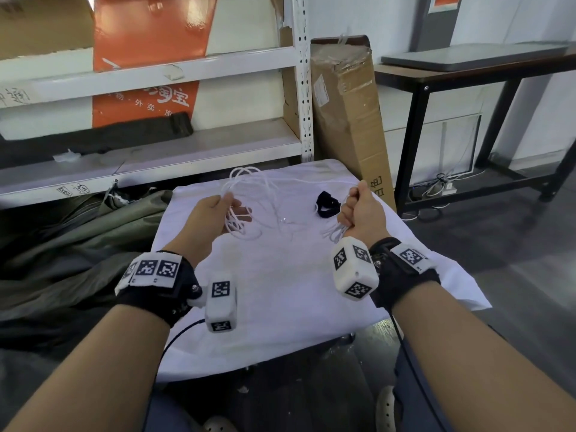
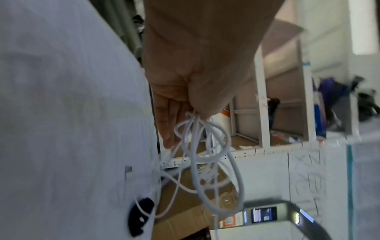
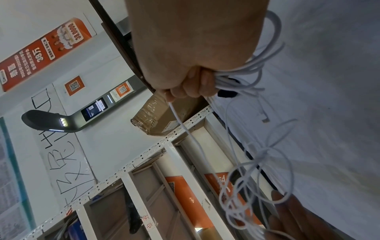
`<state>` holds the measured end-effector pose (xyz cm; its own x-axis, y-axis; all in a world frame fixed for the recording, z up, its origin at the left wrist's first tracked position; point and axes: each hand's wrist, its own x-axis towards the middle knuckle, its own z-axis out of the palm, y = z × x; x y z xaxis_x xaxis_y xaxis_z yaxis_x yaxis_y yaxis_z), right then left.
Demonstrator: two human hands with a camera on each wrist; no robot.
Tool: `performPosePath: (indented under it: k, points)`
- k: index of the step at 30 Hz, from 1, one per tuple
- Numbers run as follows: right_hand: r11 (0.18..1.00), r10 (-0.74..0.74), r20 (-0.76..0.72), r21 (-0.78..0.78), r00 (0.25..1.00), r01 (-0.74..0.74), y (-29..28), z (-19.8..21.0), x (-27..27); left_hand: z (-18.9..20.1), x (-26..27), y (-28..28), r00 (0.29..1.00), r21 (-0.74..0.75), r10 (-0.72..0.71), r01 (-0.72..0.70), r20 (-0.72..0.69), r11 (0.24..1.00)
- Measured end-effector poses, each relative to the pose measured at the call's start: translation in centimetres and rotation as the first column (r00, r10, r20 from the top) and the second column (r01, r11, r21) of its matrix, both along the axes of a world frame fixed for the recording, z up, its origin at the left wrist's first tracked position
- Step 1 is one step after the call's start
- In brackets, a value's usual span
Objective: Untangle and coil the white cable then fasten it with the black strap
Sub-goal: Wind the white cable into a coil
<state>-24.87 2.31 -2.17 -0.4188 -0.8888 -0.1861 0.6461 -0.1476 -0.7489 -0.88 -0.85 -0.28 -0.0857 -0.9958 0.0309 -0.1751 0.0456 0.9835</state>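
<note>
The white cable (image 1: 249, 182) hangs tangled between both hands above the white cloth (image 1: 280, 291). My left hand (image 1: 237, 208) pinches several loose loops (image 2: 207, 162) between thumb and fingers. My right hand (image 1: 352, 210) is a fist round a bundle of cable turns (image 3: 236, 79), whose loop ends stick out below it (image 1: 335, 232). One strand runs from the right fist across to the tangle (image 3: 257, 178) at the left hand. A cable plug (image 3: 265, 119) lies on the cloth. The black strap (image 1: 325, 204) lies curled on the cloth just left of the right hand, untouched, and also shows as the dark strap (image 2: 141, 217) in the left wrist view.
A white metal shelf rack (image 1: 187, 145) stands right behind the table. A tall cardboard box (image 1: 349, 120) leans at the back right, beside a dark table (image 1: 467, 76). Olive fabric (image 1: 78, 244) is piled on the left.
</note>
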Motion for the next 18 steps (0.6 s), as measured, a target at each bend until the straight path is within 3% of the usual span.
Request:
performPosePath:
  k: [4,6,9,12,13,14,16,18]
  points:
    - [0.996,-0.091,0.008,-0.020,0.996,0.091,0.0,0.6,-0.4,-1.7,0.4,-0.4,0.956,0.158,0.069,-0.024,-0.287,0.987]
    - [0.992,-0.117,0.011,-0.043,0.993,0.118,0.2,0.9,-0.3,-2.4,0.8,-0.5,0.918,0.231,0.192,-0.115,-0.348,0.966]
    - [0.987,-0.147,0.006,-0.058,0.989,0.147,0.5,1.3,-0.3,-3.0,1.8,-0.1,0.769,0.337,0.376,-0.221,-0.516,0.915]
    - [0.982,-0.177,0.023,-0.067,0.984,0.178,0.5,1.4,-0.8,-2.6,3.3,0.8,0.833,0.388,0.464,-0.337,-0.303,0.858]
    - [0.982,-0.175,0.025,-0.068,0.984,0.177,0.5,1.3,-0.9,-3.0,3.5,1.3,0.888,0.332,0.459,-0.430,-0.013,0.840]
    - [0.983,-0.169,0.023,-0.068,0.985,0.170,0.5,1.2,-0.9,-3.3,4.0,1.2,0.873,0.311,0.485,-0.474,0.048,0.823]
    - [0.987,-0.146,0.015,-0.060,0.989,0.147,0.4,0.9,-0.6,-3.9,4.7,0.7,0.813,0.421,0.519,-0.386,-0.266,0.821]
    - [0.993,-0.110,0.008,-0.044,0.994,0.111,0.3,0.7,0.0,-4.3,4.7,0.3,0.819,0.409,0.544,-0.440,-0.183,0.799]
